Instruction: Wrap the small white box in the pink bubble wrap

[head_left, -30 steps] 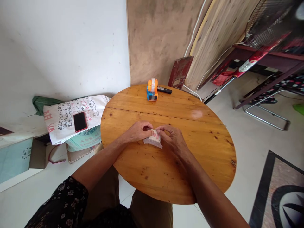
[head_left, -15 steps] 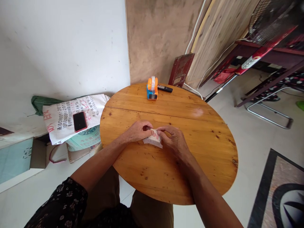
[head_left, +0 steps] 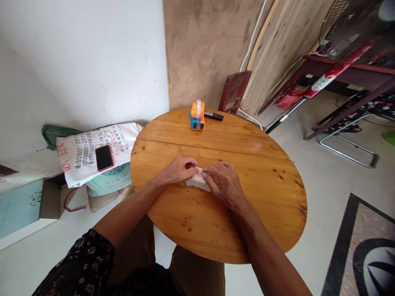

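Note:
Between my hands, just above or on the round wooden table (head_left: 185, 222), is a small whitish packet with red print (head_left: 198, 182), its lower edge flaring like a loose wrapper. My left hand (head_left: 179, 169) pinches the packet's left end between thumb and curled fingers. From the other side my right hand (head_left: 224, 181) closes on its right end, thumb and fingertips pressed at the top edge. Much of the packet's upper part is covered by my fingers, so what it contains cannot be seen.
An orange and blue tape dispenser (head_left: 198, 116) stands at the table's far edge, beside a black remote control (head_left: 214, 116). On the left, a phone (head_left: 104, 158) lies on a white printed sack (head_left: 86, 144). A red chair back (head_left: 235, 91) and a fan (head_left: 339, 33) are beyond.
My right hand has shifted slightly left and over the packet, with its thumb lower along the top edge. The left hand stays nearly still, and the packet looks flatter.

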Motion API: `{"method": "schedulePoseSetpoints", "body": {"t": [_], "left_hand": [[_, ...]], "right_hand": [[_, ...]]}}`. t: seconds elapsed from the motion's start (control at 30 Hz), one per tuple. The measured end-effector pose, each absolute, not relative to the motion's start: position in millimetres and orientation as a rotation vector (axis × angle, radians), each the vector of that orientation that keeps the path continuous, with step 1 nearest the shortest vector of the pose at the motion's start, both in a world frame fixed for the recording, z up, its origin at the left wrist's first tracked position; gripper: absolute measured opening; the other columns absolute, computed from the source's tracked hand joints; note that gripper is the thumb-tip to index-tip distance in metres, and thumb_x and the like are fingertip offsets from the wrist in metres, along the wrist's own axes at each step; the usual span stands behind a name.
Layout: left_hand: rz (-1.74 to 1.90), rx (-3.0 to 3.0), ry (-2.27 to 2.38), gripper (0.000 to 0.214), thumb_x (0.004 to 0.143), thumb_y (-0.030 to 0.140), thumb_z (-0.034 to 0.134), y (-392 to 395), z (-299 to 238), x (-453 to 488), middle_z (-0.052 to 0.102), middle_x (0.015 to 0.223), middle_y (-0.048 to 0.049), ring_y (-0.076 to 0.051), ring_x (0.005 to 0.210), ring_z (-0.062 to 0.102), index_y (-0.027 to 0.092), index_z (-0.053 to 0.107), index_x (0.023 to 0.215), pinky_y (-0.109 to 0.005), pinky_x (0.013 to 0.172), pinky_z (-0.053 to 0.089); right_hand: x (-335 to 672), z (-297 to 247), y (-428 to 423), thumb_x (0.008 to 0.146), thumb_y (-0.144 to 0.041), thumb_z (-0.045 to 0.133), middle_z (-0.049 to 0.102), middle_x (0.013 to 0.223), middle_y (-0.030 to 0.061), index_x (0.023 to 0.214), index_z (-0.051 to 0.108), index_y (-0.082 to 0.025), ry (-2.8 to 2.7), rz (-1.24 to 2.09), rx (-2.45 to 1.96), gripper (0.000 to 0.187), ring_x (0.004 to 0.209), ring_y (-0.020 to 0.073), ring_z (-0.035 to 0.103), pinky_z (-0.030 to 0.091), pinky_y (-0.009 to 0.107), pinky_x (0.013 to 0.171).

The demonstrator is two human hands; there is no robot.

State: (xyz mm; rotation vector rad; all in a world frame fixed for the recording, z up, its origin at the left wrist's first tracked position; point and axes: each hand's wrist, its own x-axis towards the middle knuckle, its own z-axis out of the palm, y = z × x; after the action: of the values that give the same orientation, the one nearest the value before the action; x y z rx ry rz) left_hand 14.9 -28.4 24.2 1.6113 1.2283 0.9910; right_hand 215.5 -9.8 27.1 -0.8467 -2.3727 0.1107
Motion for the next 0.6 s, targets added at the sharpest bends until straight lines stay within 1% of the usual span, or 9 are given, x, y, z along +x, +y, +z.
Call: {"method": "schedulePoseSetpoints", "body": {"t": [0.13,0.27,0.43,0.5,0.6], "left_hand": [[0.980,1.605,1.249,0.011,0.076,0.025,0.059,-29.0,27.7,14.3,0.055,0.068,0.0019,-0.011,0.062,0.046,0.015,0.062,0.079,-0.023,0.056,0.035],[0.959,1.578,1.249,0.013,0.075,0.028,0.062,-29.1,29.4,14.6,0.055,0.067,0.0020,-0.011,0.062,0.046,0.016,0.063,0.079,-0.023,0.055,0.035],[0.970,1.555,1.246,0.013,0.073,0.028,0.062,-27.0,25.6,14.9,0.054,0.067,0.0025,-0.010,0.061,0.046,0.016,0.062,0.078,-0.022,0.055,0.035],[0.971,1.556,1.237,0.013,0.073,0.027,0.062,-26.3,24.1,14.6,0.055,0.068,0.0023,-0.011,0.062,0.047,0.015,0.063,0.079,-0.022,0.055,0.035],[0.972,1.555,1.228,0.013,0.073,0.025,0.061,-26.7,24.4,13.9,0.056,0.070,0.0017,-0.011,0.064,0.048,0.015,0.063,0.080,-0.022,0.057,0.037]], "right_hand": [[216.2,28.8,-9.2,0.097,-0.030,0.051,0.076,0.085,0.0037,0.087,0.066,-0.024,-2.402,0.082,-0.830,0.019,0.080,0.0218,0.066,0.038,0.042,0.090],[216.1,27.9,-8.3,0.095,-0.030,0.053,0.076,0.087,0.0046,0.087,0.068,-0.024,-2.408,0.111,-0.856,0.018,0.081,0.0224,0.067,0.039,0.043,0.090],[218.8,27.1,-8.7,0.092,-0.029,0.056,0.075,0.103,0.0080,0.096,0.067,-0.024,-2.259,0.207,-0.814,0.013,0.099,0.0255,0.069,0.043,0.043,0.090],[220.8,26.9,-8.0,0.092,-0.028,0.056,0.075,0.103,0.0087,0.100,0.067,-0.023,-2.227,0.238,-0.806,0.015,0.100,0.0259,0.069,0.044,0.043,0.091],[222.2,25.8,-6.5,0.092,-0.028,0.056,0.075,0.102,0.0084,0.101,0.067,-0.023,-2.218,0.260,-0.808,0.015,0.098,0.0257,0.069,0.045,0.044,0.092]]}}
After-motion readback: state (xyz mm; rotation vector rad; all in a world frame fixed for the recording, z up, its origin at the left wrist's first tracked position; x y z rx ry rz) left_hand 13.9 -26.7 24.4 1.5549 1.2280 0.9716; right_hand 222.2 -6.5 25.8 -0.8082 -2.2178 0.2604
